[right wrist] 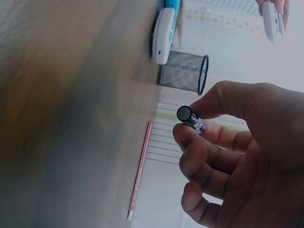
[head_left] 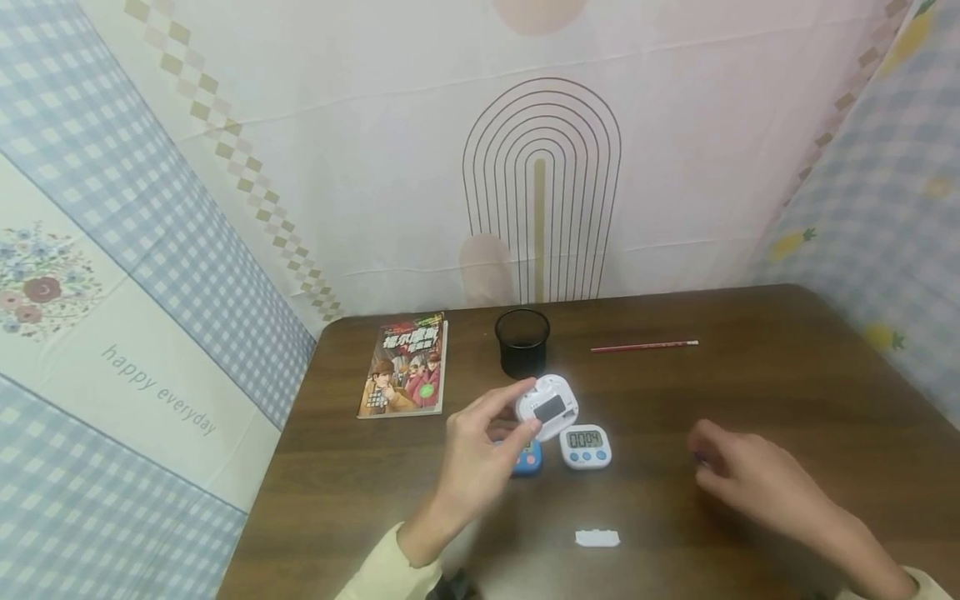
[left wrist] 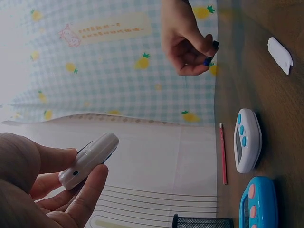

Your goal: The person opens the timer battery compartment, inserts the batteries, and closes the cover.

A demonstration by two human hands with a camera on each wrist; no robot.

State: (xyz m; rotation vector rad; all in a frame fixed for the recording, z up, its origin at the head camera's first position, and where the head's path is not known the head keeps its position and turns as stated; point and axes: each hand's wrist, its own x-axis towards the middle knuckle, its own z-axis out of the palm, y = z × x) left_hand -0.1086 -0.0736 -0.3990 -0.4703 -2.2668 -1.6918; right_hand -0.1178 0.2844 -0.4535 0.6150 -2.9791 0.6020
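My left hand [head_left: 476,458] holds a white digital timer [head_left: 534,400] between thumb and fingers, above the table. Its back faces up in the head view, showing an open battery compartment. Off to the right, my right hand [head_left: 761,479] pinches a small battery [right wrist: 191,118] between thumb and forefinger; the battery's flat end shows in the right wrist view. Beneath the held timer, a blue timer [head_left: 527,460] with pink buttons is partly hidden by my left hand. Beside it lies a white timer [head_left: 586,447] with blue buttons. A white battery cover [head_left: 597,538] lies nearer to me.
A black mesh pen holder [head_left: 523,358] stands behind the timers. To its left lies a comic-style book [head_left: 405,367], and to its right a red pencil [head_left: 645,346]. Patterned cloths hang along the table's back and sides.
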